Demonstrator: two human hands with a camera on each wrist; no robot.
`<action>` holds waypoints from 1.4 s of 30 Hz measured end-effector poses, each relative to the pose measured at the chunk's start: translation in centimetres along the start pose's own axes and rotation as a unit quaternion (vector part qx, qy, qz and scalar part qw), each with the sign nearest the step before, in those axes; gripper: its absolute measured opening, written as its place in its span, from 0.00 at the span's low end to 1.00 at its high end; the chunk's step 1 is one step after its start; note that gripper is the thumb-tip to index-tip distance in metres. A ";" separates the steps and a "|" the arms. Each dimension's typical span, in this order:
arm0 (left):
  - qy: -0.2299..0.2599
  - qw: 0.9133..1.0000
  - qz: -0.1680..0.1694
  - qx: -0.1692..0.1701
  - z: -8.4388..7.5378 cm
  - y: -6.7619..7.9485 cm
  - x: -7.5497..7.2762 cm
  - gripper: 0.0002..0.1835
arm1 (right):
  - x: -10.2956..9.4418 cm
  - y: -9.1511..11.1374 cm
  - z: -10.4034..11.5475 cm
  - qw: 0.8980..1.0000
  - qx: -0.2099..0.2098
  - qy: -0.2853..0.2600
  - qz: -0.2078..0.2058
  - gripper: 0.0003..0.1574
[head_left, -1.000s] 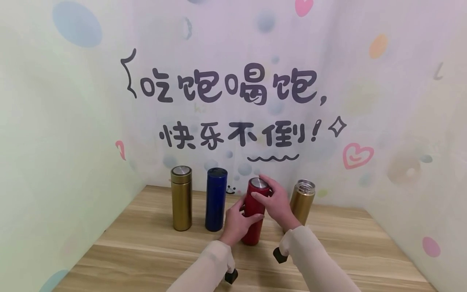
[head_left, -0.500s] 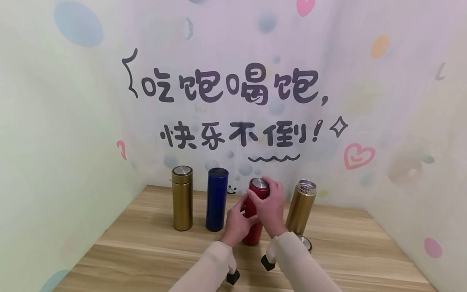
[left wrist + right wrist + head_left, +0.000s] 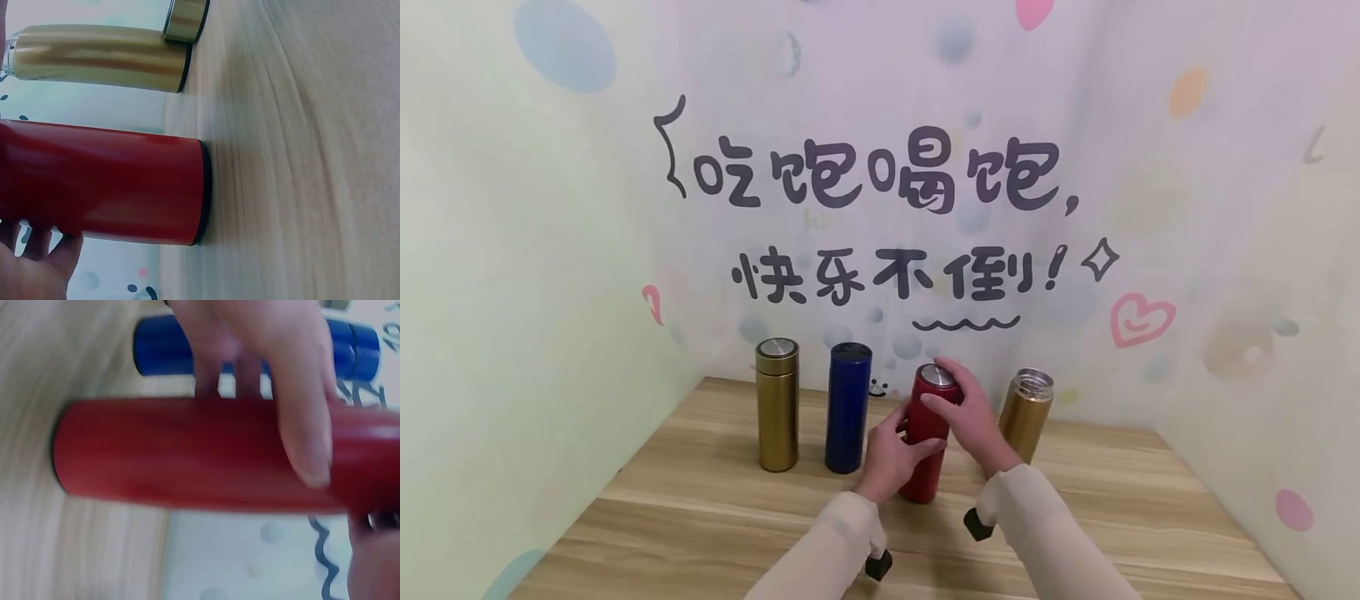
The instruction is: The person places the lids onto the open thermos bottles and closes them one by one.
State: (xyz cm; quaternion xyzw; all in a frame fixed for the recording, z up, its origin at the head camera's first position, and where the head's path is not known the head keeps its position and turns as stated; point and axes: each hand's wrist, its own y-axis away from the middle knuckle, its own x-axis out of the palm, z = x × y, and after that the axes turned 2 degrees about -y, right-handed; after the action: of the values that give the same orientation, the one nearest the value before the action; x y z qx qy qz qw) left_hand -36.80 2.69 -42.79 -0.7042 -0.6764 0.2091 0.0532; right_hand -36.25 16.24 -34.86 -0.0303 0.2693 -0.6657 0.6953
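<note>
A red thermos stands upright on the wooden table between both hands. My left hand grips its body from the left, thumb across the front, as the right wrist view also shows. Around its silver-topped lid curl the fingers and thumb of my right hand. Just right of that hand is a lidless gold thermos, its bare metal mouth showing. Its base appears in the left wrist view beside a loose gold lid, which the right forearm hides in the head view.
On the left stand a closed gold thermos and a blue thermos, both upright. The wooden table meets a printed backdrop behind the bottles, with side walls to the left and right.
Half a second ago my right hand was turned further left over the red thermos lid, uncovering the loose gold lid. It has now twisted back to the right. The left hand keeps its grip.
</note>
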 end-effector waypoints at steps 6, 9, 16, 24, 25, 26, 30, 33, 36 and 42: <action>0.011 1.000 0.008 0.007 0.2 0.0 0.1 0.44 | -2.1 -0.5 -0.5 0.996 0.003 -0.046 0.075 0.36; 0.012 1.000 0.008 0.012 0.3 0.0 0.2 0.45 | -2.3 -0.4 -0.4 0.996 0.003 -0.042 0.076 0.37; 0.007 1.000 0.005 0.015 0.2 0.0 0.2 0.44 | -1.7 0.0 -0.1 0.999 -0.011 -0.015 0.030 0.37; -0.001 1.000 0.002 0.006 0.2 0.2 0.2 0.43 | 0.3 0.7 0.1 0.996 -0.027 0.052 -0.070 0.39; -0.002 1.000 0.003 0.001 0.2 0.2 0.2 0.43 | 0.6 0.8 0.1 0.994 -0.026 0.064 -0.085 0.38; -0.004 1.000 0.003 0.000 0.2 0.2 0.2 0.43 | 0.9 0.8 0.1 0.992 -0.026 0.074 -0.100 0.38; -0.013 1.000 -0.004 -0.006 0.0 0.3 0.3 0.43 | 2.2 0.9 0.0 0.982 -0.025 0.106 -0.156 0.37; -0.021 1.000 -0.009 -0.010 0.0 0.2 0.2 0.43 | 3.0 0.9 0.3 0.975 -0.029 0.121 -0.186 0.37; -0.026 1.000 -0.009 -0.010 -0.1 0.1 0.0 0.43 | 3.2 0.8 0.6 0.973 -0.032 0.126 -0.193 0.36; -0.015 1.000 0.002 -0.001 0.0 0.1 -0.1 0.43 | 1.7 0.3 0.4 0.991 -0.017 0.078 -0.104 0.37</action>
State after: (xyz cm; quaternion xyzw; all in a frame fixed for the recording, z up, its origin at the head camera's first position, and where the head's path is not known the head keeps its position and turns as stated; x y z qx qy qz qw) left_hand -36.75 2.61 -42.84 -0.7024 -0.6759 0.2193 0.0416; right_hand -35.82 14.57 -35.16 -0.0176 0.3294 -0.7298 0.5988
